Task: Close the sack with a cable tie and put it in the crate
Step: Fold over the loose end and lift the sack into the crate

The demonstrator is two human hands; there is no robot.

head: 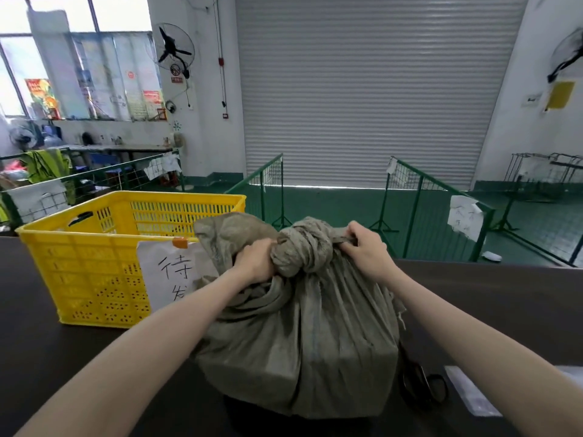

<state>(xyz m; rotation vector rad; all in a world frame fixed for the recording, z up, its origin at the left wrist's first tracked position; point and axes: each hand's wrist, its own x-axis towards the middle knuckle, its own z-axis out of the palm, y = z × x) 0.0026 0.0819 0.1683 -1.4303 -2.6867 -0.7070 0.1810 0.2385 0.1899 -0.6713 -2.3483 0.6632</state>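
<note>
We count one grey-green woven sack (pixel 296 335), one yellow slatted plastic crate (pixel 94 263) carrying one handwritten white paper label (pixel 170 272), one pair of black scissors (pixel 422 384), and two bare hands.

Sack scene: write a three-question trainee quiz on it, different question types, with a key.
1. True or false: the sack is already inside the yellow crate.
2. Which hand grips the bunched neck of the sack?
A. only the left hand
B. only the right hand
C. both hands
3. Fill in: the crate stands on the dark table to the ___ of the sack, from the person's own side.

Key: 1 false, the sack stands on the table beside the crate; 2 C; 3 left.
</note>
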